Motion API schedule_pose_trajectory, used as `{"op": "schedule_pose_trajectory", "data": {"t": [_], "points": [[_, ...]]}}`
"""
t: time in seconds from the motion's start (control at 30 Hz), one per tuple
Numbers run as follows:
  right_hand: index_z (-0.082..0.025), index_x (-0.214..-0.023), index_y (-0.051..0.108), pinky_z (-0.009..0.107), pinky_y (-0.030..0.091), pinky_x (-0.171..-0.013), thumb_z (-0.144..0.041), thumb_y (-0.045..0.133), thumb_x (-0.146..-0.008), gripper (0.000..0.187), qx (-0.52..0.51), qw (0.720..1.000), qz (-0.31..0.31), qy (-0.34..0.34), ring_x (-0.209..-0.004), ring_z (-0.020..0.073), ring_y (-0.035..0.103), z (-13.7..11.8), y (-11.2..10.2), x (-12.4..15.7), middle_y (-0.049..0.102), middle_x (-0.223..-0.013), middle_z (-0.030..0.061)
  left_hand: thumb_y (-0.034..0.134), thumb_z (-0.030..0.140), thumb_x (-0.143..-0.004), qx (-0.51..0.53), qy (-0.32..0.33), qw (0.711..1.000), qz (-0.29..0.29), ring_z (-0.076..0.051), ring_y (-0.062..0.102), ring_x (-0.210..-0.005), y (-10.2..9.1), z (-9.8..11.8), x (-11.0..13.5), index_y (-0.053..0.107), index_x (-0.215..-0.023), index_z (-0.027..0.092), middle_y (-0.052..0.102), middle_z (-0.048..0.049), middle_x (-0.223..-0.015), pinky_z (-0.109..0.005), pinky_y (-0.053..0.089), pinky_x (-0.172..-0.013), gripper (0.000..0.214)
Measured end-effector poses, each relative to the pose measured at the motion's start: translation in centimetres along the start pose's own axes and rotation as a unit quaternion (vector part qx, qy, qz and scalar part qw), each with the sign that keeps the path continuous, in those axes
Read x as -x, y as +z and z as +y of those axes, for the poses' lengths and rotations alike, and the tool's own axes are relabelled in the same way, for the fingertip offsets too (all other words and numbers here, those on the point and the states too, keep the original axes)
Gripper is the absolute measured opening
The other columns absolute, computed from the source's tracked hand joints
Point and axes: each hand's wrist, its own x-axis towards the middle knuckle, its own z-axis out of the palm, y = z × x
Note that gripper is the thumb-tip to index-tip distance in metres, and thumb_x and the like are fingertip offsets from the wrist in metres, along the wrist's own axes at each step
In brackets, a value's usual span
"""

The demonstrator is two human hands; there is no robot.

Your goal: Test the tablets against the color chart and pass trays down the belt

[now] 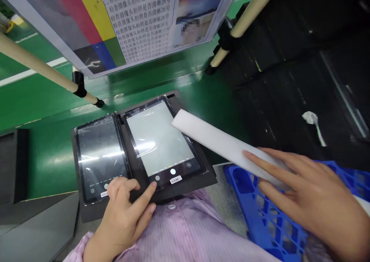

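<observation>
Two tablets lie side by side on a black tray (185,185). The left tablet (101,158) has a dark screen; the right tablet (162,142) shows a bright white camera screen. My left hand (127,215) is partly curled, with its index finger stretched out and touching the bottom edge of the right tablet and its thumb at the left tablet's lower edge. Flat fingers of my right hand (306,192) rest on a long white foam sheet (222,142), which slants over the right tablet's corner.
A colour test chart with printed text (124,19) hangs above on beige poles (43,69). The green belt (43,111) runs behind the tray. A blue plastic pallet (260,208) sits lower right, dark floor beyond it. A black box (14,161) stands at left.
</observation>
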Motion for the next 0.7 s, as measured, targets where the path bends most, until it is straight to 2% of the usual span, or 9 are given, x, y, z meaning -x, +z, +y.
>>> {"op": "schedule_pose_trajectory", "data": {"t": [0.07,0.13,0.23,0.3,0.4,0.47,0.57,0.7], "points": [[-0.024,-0.135,0.052,0.042,0.050,-0.073,-0.028,0.043,-0.100,0.036,0.004,1.000,-0.005,-0.006,-0.095,0.0281,0.062,0.0,0.0,0.0,0.060,-0.123,0.0111,0.056,0.020,-0.094,-0.012,-0.024,1.000,-0.011,-0.029,0.055,-0.104,0.0,-1.5,-1.8,0.067,-0.127,0.021,0.056,-0.0129,-0.110,-0.048,0.045,-0.091,0.035],[-0.023,-0.134,0.053,0.043,0.050,-0.073,-0.029,0.042,-0.100,0.036,0.011,1.000,-0.001,-0.009,-0.095,0.0283,0.062,0.1,0.1,0.0,0.060,-0.122,0.0110,0.050,0.023,-0.097,-0.034,-0.065,0.997,-0.037,-0.033,0.055,-0.117,0.1,-3.8,-4.7,0.063,-0.132,0.020,0.059,-0.0174,-0.123,-0.053,0.045,-0.098,0.037],[-0.022,-0.134,0.054,0.044,0.051,-0.073,-0.029,0.039,-0.100,0.037,0.020,1.000,0.017,-0.013,-0.094,0.0288,0.062,0.2,0.5,0.3,0.060,-0.120,0.0118,0.041,0.027,-0.099,-0.083,-0.147,0.981,-0.094,-0.038,0.052,-0.129,0.4,-7.4,-10.2,0.054,-0.139,0.006,0.057,-0.0261,-0.136,-0.054,0.043,-0.107,0.048],[-0.021,-0.136,0.053,0.044,0.051,-0.073,-0.030,0.038,-0.101,0.039,0.022,0.999,0.023,-0.018,-0.092,0.0288,0.062,0.1,1.0,0.6,0.060,-0.120,0.0121,0.040,0.030,-0.099,-0.094,-0.191,0.963,-0.166,-0.038,0.059,-0.122,0.5,-9.1,-13.7,0.056,-0.134,0.001,0.063,-0.0277,-0.126,-0.051,0.045,-0.104,0.048],[-0.021,-0.136,0.054,0.045,0.052,-0.073,-0.033,0.037,-0.100,0.041,0.015,0.999,0.028,-0.014,-0.091,0.0285,0.062,0.0,1.9,1.2,0.061,-0.120,0.0126,0.045,0.037,-0.097,-0.045,-0.283,0.933,-0.217,-0.040,0.066,-0.110,0.7,-10.2,-17.4,0.066,-0.110,0.007,0.070,-0.0258,-0.110,-0.049,0.048,-0.097,0.039],[-0.020,-0.134,0.057,0.047,0.052,-0.074,-0.032,0.037,-0.100,0.042,0.010,0.999,0.034,-0.009,-0.092,0.0289,0.062,-0.2,2.5,1.6,0.061,-0.119,0.0130,0.049,0.042,-0.095,0.005,-0.332,0.921,-0.204,-0.042,0.067,-0.109,0.7,-10.7,-18.7,0.067,-0.092,0.013,0.072,-0.0252,-0.106,-0.049,0.048,-0.096,0.034],[-0.018,-0.131,0.062,0.046,0.053,-0.074,-0.032,0.036,-0.100,0.043,0.008,0.999,0.047,-0.006,-0.092,0.0284,0.062,-0.6,3.2,2.0,0.062,-0.118,0.0135,0.053,0.045,-0.092,0.052,-0.362,0.917,-0.158,-0.042,0.066,-0.112,0.8,-11.5,-19.3,0.060,-0.072,0.019,0.073,-0.0236,-0.099,-0.049,0.046,-0.098,0.034],[-0.016,-0.128,0.066,0.044,0.054,-0.072,-0.029,0.037,-0.099,0.044,0.016,0.998,0.068,-0.007,-0.090,0.0276,0.062,-1.1,3.9,2.2,0.062,-0.116,0.0143,0.063,0.043,-0.086,0.150,-0.389,0.907,-0.063,-0.040,0.063,-0.116,1.0,-12.2,-19.0,0.051,-0.062,0.023,0.071,-0.0178,-0.087,-0.045,0.047,-0.098,0.033]]}}
